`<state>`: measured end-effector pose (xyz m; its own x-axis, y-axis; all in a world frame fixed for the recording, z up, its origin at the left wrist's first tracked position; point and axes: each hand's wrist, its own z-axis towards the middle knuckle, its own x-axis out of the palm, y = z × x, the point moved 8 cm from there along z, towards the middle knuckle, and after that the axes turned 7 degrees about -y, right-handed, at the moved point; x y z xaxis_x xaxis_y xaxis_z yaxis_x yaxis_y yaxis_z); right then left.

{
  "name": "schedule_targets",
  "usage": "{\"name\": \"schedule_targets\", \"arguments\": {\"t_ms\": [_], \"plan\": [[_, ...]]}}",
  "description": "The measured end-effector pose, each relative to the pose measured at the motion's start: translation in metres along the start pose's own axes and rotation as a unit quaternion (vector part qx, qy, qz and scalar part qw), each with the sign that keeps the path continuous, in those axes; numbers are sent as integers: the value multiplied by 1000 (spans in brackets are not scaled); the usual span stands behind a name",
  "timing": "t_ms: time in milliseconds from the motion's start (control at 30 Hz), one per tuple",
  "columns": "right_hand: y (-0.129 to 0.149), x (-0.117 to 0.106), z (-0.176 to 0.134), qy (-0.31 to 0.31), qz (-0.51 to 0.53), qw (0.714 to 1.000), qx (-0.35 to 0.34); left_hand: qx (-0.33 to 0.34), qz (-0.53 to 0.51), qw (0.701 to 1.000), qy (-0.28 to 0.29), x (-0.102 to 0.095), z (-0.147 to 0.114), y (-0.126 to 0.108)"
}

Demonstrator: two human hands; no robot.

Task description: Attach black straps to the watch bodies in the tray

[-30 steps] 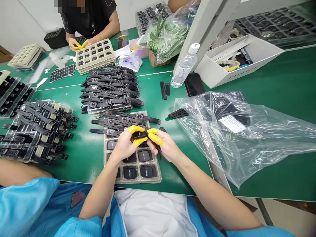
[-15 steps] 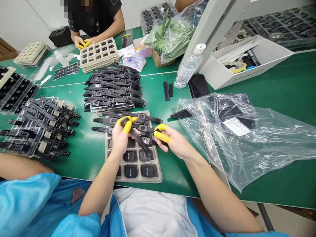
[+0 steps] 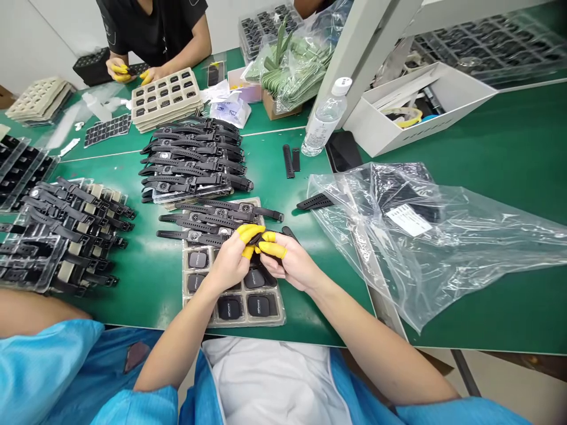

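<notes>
My left hand [image 3: 234, 254], with yellow finger covers, is closed around a black smartwatch [image 3: 255, 239], mostly covered by the fingers. Pressed up against it, my right hand [image 3: 283, 254] pinches a black watch strap [image 3: 290, 234] whose rounded end sticks out behind the fingers. The joint between strap and watch is hidden. Both hands are over a beige tray [image 3: 274, 319] with square pockets. Black watch bodies [image 3: 229, 307] sit in its near pockets; strapped watches [image 3: 212, 219] lie across its far part.
Stacked strapped watches [image 3: 195, 156] stand behind the tray, more watches [image 3: 75, 230] at left. Loose straps [image 3: 289, 161], a bottle [image 3: 325, 121], a phone [image 3: 343, 151] and a white box [image 3: 416, 124] are to the right. A clear plastic bag [image 3: 411, 260] covers the right side. A co-worker [image 3: 155, 35] sits opposite.
My hands have come together: the left moved right with the watch, and the right moved slightly left to meet it. The view has shifted a little; the co-worker's hands moved apart.
</notes>
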<state>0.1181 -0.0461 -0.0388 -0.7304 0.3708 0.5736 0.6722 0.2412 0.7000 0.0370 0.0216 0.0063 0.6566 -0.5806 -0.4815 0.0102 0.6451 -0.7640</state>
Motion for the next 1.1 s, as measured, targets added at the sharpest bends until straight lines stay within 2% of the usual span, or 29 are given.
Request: {"name": "schedule_targets", "arguments": {"t_ms": [133,233,433,500,633,733,800,900,1000,1100], "plan": [[0,3,0,8,51,999,7,10,4,1000,24,1,1,-6],[0,0,0,-3,43,999,8,16,9,998,52,1,0,-7],[-7,-6,1,-15,-18,999,46,51,155,984,72,4,-3,-6],[-7,-6,1,-14,-31,998,47,54,161,982,83,5,-3,-6],[-2,-3,0,1,-40,999,17,34,89,992,84,3,0,-9],[10,-5,-2,3,-108,992,-67,27,71,995,69,-4,3,-15],[22,-8,-4,-7,-212,965,-155,14,98,992,72,-13,3,-17],[33,-5,-9,3,-402,881,-250,-48,183,976,109,-38,2,-10],[32,1,-12,33,-533,796,-284,-75,288,941,161,-71,-2,-4],[27,6,-13,37,-599,747,-287,-38,385,897,212,-95,-9,-4]]}}
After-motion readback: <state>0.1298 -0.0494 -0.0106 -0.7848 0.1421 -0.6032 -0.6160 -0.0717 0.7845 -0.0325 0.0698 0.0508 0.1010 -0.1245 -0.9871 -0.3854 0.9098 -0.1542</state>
